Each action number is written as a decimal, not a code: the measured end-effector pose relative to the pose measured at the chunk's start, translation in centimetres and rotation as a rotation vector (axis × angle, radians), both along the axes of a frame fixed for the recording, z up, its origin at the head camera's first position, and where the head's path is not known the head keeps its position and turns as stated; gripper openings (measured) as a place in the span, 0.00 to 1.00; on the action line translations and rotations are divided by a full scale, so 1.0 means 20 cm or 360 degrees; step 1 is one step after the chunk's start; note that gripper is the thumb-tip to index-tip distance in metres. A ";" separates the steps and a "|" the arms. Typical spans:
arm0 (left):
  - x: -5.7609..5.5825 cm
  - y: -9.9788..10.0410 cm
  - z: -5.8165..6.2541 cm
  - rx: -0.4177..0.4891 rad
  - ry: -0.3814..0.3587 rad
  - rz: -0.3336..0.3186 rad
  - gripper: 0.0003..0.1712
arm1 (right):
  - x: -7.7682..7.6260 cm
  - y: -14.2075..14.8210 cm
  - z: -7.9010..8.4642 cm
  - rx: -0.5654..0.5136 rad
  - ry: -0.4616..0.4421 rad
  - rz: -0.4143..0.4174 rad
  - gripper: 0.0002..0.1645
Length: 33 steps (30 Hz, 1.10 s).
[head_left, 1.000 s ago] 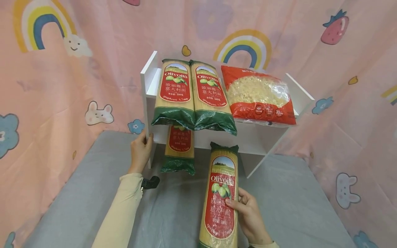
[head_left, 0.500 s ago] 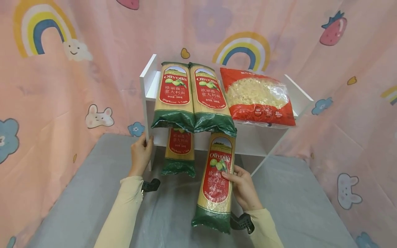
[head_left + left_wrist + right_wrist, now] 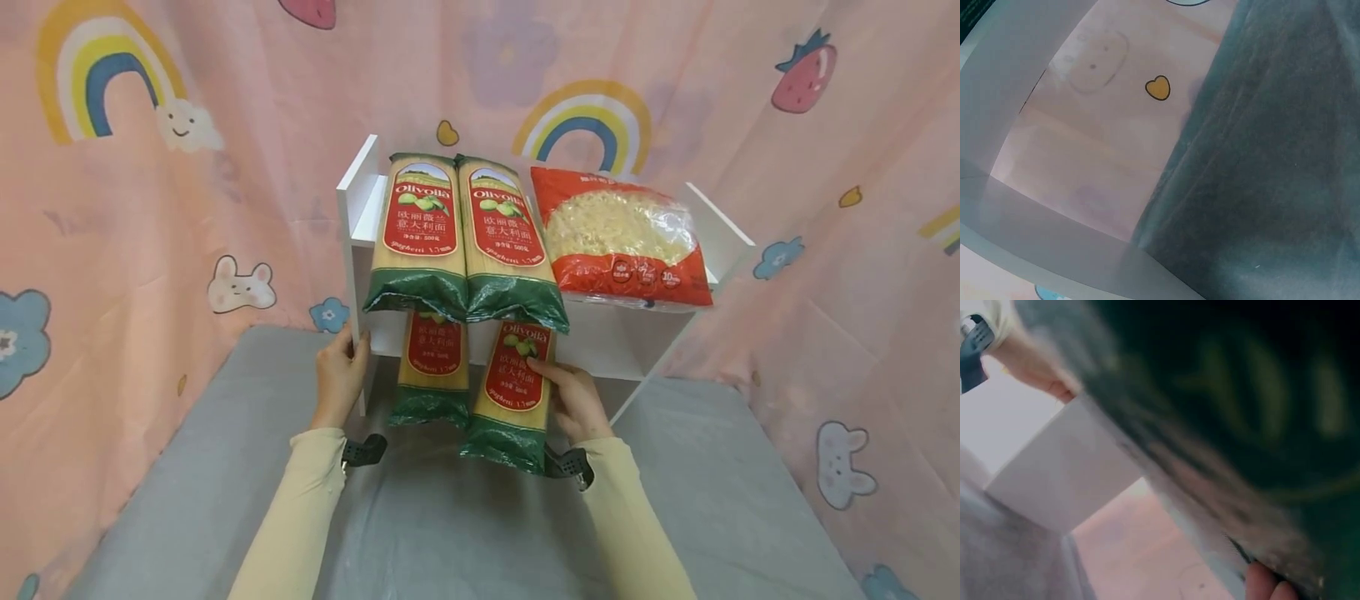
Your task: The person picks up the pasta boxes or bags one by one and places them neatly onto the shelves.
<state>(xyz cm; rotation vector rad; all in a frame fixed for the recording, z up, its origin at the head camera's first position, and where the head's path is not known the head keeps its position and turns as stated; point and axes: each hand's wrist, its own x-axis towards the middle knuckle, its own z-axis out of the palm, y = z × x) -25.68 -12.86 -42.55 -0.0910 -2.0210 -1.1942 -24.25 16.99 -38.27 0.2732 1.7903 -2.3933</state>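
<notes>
My right hand grips a spaghetti pack by its right side, thumb on the red label. The pack's far end goes under the overhanging packs into the white shelf's lower level and is hidden there. In the right wrist view, the dark, blurred pack fills much of the picture, with fingertips at its lower edge. My left hand holds the shelf's left side panel. Beside the held pack, another spaghetti pack lies on the lower level, its green end sticking out.
Two spaghetti packs lie side by side on the upper level, ends overhanging the front. A red noodle bag lies to their right. The shelf stands on a grey cloth surface, before a pink patterned curtain.
My right hand has moved forward, sliding the spaghetti pack under the upper packs and into the lower level. My left hand has stayed on the side panel.
</notes>
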 end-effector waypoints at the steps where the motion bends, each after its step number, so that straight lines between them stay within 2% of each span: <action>1: 0.00 0.00 0.00 0.0000 -0.0002 -0.0001 0.08 | 0.00 0.00 0.00 -0.0004 -0.0016 -0.0020 0.26; 7: 0.00 -0.01 0.00 -0.0001 -0.0005 0.0027 0.06 | 0.02 -0.02 -0.04 -0.0048 -0.0045 -0.0089 0.24; 11: -0.01 -0.01 0.00 0.0000 -0.0017 0.0042 0.06 | 0.05 -0.02 -0.05 -0.0081 -0.0040 0.0011 0.24; 15: 0.00 -0.01 -0.01 0.0003 -0.0044 0.0036 0.06 | 0.16 -0.01 -0.07 -0.0106 -0.0059 0.0246 0.18; 17: 0.00 0.00 -0.01 0.0010 -0.0043 0.0027 0.06 | 0.24 -0.01 -0.07 -0.0115 -0.0053 0.0319 0.14; 19: 0.00 -0.01 0.00 0.0019 -0.0037 0.0031 0.06 | 0.31 -0.01 -0.08 -0.0110 -0.0015 0.0339 0.12; 22: -0.01 -0.01 0.00 0.0020 -0.0025 0.0041 0.06 | 0.36 -0.02 -0.08 -0.0075 0.0064 0.0249 0.13; 27: -0.01 -0.01 0.00 0.0018 -0.0033 0.0024 0.06 | 0.33 0.00 -0.07 0.0053 0.0085 0.0151 0.20; 33: 0.00 0.00 -0.01 0.0014 -0.0026 0.0008 0.07 | 0.21 0.07 -0.05 0.0163 0.0052 0.0251 0.18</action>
